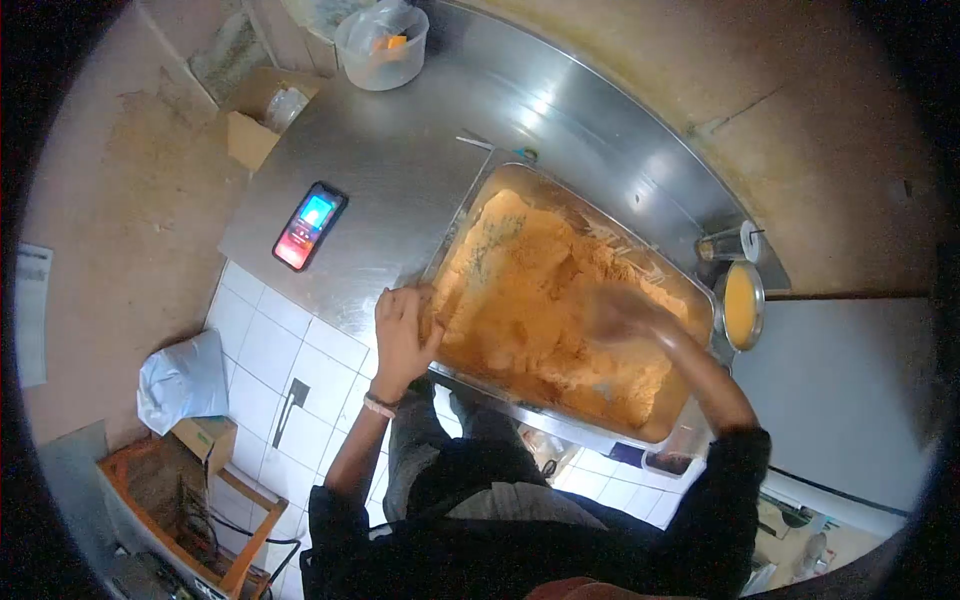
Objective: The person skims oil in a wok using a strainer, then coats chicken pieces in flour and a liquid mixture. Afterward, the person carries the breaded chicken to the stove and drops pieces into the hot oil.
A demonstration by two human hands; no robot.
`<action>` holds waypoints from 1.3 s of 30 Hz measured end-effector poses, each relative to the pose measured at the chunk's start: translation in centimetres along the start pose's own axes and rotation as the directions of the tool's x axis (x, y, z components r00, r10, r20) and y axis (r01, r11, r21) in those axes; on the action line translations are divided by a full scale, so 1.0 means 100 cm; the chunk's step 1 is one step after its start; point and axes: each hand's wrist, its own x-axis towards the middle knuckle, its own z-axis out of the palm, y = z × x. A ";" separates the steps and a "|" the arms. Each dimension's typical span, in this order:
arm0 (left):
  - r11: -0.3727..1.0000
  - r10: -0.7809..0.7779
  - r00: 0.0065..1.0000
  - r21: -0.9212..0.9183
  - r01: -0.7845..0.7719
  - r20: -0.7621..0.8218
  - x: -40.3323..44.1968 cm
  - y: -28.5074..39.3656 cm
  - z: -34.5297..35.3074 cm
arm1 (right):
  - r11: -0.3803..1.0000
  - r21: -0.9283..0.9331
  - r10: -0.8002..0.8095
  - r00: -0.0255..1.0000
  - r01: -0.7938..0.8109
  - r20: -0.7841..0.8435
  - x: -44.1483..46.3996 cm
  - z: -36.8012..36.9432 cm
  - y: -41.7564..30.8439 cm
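A large rectangular clear tub (pixel 690 285) holds a spread of orange powder (pixel 530 290), lumpy and darker in places. My left hand (pixel 403 325) is closed on the tub's near left corner, its fingers on the rim. Over the powder, right of the middle, my right hand (pixel 620 315) is smeared by motion, so its fingers cannot be made out. Whether it holds anything is hidden by the blur.
Left of the tub, a lit phone (pixel 310 227) lies on the steel counter (pixel 400 150). A plastic container (pixel 383 50) stands at the back. On the right are a bowl of yellow contents (pixel 741 305) and a glass (pixel 722 245). A white bag (pixel 185 380) sits lower left.
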 end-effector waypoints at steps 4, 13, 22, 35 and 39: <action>0.997 -0.046 0.998 -0.068 0.043 -0.048 -0.004 -0.005 0.006 | 0.981 -0.049 -0.186 0.846 0.187 -0.500 0.104 0.017 -0.030; 0.997 0.043 0.998 0.066 -0.041 -0.035 -0.004 -0.009 0.007 | 0.975 -0.189 -0.159 0.956 0.113 -0.248 0.071 0.024 -0.069; 1.000 -0.008 1.000 0.024 0.008 -0.023 -0.003 0.000 0.005 | -0.045 0.997 0.641 0.763 -0.065 0.079 -0.116 0.123 0.005; 0.997 -0.070 0.998 0.026 0.070 -0.005 -0.002 0.003 0.006 | 0.526 0.382 0.831 0.555 -0.760 -0.039 -0.093 0.177 0.153; 0.998 -0.036 0.999 0.049 0.037 -0.021 0.001 0.003 0.005 | 0.707 0.682 0.613 0.641 -0.185 -0.462 -0.036 0.124 0.136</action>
